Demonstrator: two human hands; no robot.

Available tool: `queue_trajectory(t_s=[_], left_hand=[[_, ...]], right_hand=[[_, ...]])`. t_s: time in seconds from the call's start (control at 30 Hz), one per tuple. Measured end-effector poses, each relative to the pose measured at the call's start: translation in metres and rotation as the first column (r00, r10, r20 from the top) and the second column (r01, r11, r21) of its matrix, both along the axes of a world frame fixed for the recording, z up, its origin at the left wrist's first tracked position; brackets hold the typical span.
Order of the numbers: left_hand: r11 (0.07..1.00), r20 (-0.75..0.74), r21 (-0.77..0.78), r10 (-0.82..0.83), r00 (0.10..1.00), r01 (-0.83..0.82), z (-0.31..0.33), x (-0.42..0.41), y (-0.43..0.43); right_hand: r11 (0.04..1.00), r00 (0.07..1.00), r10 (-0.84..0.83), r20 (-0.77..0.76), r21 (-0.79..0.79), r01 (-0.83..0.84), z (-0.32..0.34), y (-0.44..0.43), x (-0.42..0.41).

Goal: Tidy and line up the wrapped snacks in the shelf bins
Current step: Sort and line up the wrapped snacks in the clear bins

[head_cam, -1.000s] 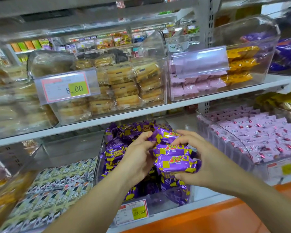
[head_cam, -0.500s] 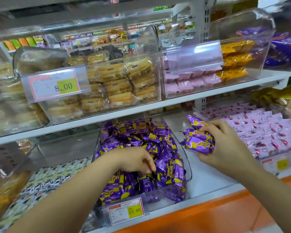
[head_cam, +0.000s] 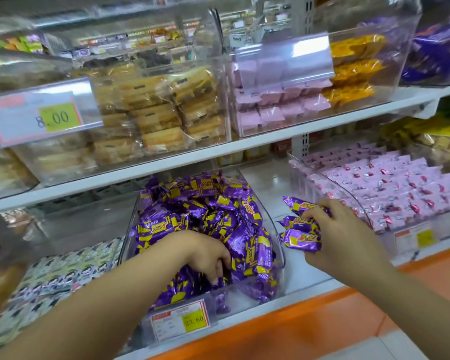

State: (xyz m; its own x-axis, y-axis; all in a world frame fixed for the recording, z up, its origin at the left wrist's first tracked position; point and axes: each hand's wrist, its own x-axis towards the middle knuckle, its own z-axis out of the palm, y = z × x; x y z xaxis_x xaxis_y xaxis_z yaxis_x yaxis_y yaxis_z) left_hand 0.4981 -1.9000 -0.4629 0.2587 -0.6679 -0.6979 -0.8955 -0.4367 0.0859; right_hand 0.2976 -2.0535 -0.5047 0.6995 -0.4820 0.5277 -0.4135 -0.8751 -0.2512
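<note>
Filling a clear plastic bin (head_cam: 280, 258), shiny purple-and-yellow wrapped snacks (head_cam: 205, 216) lay jumbled on the lower white shelf (head_cam: 303, 272). The left hand (head_cam: 205, 255) dug into them, fingers curled, but wrappers hid whether they held any. The right hand (head_cam: 348, 240) clutched a small stack (head_cam: 300, 239) of the same snacks over bare shelf, beside a bin of pink packets (head_cam: 400, 188).

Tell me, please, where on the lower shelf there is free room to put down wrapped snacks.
The bare white shelf between the purple-snack bin and the pink-snack bin is free, behind and in front of the right hand, which holds purple snacks there. Crowded: the purple-snack bin is heaped, with the left hand inside; the pink-snack bin is packed in rows.
</note>
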Motion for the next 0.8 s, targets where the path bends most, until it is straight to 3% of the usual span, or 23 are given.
queue_trajectory(t_s=[0.33, 0.47, 0.67, 0.8], left_hand=[[0.997, 0.112, 0.065, -0.058, 0.992, 0.051, 0.0, -0.006, 0.0], [0.997, 0.069, 0.076, -0.017, 0.997, 0.012, 0.002, -0.007, 0.0], [0.996, 0.074, 0.018, -0.084, 0.994, 0.083, 0.011, -0.011, 0.005], [0.988, 0.114, -0.117, -0.089, 0.989, 0.103, 0.018, -0.015, 0.011]], right_hand=[[0.995, 0.998, -0.03, -0.046, 0.098, 0.035, 0.007, 0.005, 0.007], [0.99, 0.997, -0.035, -0.069, 0.132, 0.044, 0.01, 0.005, 0.006], [0.985, 0.994, -0.042, -0.102, 0.162, 0.058, 0.02, 0.009, 0.003], [0.981, 0.997, -0.024, -0.073, 0.189, 0.037, 0.021, 0.01, 0.001]])
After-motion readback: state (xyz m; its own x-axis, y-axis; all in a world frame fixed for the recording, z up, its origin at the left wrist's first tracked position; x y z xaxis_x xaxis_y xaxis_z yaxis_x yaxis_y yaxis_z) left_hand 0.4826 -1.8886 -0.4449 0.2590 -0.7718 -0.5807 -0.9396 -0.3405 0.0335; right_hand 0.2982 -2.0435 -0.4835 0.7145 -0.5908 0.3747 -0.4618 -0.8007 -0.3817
